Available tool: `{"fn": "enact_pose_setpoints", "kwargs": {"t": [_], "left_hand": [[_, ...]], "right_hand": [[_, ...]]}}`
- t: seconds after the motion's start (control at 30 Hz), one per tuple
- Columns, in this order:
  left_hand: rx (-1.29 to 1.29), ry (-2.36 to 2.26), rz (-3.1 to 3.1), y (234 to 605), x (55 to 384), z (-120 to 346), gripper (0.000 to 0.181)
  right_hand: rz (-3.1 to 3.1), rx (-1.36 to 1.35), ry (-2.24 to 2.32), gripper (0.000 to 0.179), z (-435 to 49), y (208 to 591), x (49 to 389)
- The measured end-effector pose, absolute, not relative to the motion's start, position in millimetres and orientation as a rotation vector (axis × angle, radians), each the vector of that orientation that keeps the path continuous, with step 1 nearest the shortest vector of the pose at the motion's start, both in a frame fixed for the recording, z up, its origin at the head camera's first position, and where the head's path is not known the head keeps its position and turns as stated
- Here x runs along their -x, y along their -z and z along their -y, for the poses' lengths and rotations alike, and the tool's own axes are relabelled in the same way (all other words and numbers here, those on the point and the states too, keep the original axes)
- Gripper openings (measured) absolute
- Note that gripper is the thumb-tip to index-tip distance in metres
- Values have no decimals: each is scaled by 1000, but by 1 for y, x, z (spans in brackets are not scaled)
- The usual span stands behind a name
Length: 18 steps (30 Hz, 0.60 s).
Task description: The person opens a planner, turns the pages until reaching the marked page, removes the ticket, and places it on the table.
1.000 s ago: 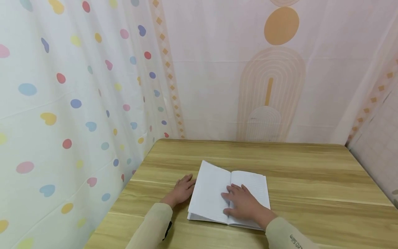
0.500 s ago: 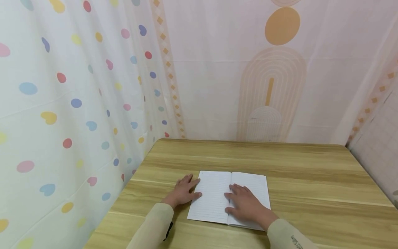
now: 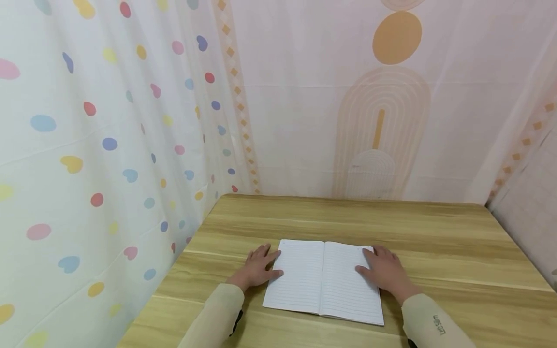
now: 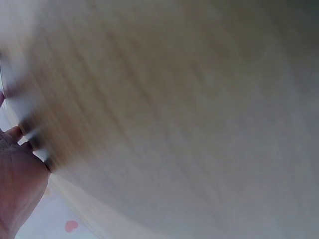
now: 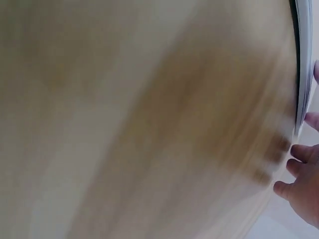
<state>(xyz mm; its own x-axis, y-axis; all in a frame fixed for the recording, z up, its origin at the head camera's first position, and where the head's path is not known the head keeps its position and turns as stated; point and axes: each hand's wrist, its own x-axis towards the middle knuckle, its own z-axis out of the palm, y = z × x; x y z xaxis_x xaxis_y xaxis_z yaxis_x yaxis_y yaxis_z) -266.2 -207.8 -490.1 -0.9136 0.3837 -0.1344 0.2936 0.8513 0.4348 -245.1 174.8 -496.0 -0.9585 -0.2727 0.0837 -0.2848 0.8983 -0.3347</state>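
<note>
An open notebook point(image 3: 300, 280) with lined white pages lies flat near the front of the wooden table. My left hand point(image 3: 258, 266) rests at its left edge, thumb and a finger on the left page, the other fingers spread on the wood. At the opposite edge is my right hand point(image 3: 387, 270), with thumb and forefinger on the right page and the remaining fingers over the table. In the right wrist view the notebook's side edge point(image 5: 303, 59) shows dark cover and stacked pages beside the fingertips point(image 5: 283, 190). The left wrist view catches part of the left hand point(image 4: 22, 179).
The wooden table point(image 3: 457, 251) extends behind and to both sides of the notebook. A dotted curtain point(image 3: 109, 193) hangs along the left, and a pale patterned curtain point(image 3: 296, 135) stands behind the table's far edge.
A raised left page has come down flat, and the left thumb and a finger have moved onto it. My right hand has slid from the centre fold to the notebook's right edge.
</note>
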Motion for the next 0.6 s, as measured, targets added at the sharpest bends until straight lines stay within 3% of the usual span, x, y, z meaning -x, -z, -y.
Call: {"fn": "enact_pose_setpoints", "kwargs": {"t": [0.27,0.6], "left_hand": [[-524,-611,-2815,488,264,206,68],[-529,-610,-2829,488,264,207,68]], "right_hand": [[3076,-353,-626,87,-193,497,251],[3102,-350,-647,81,-190,490,248]]}}
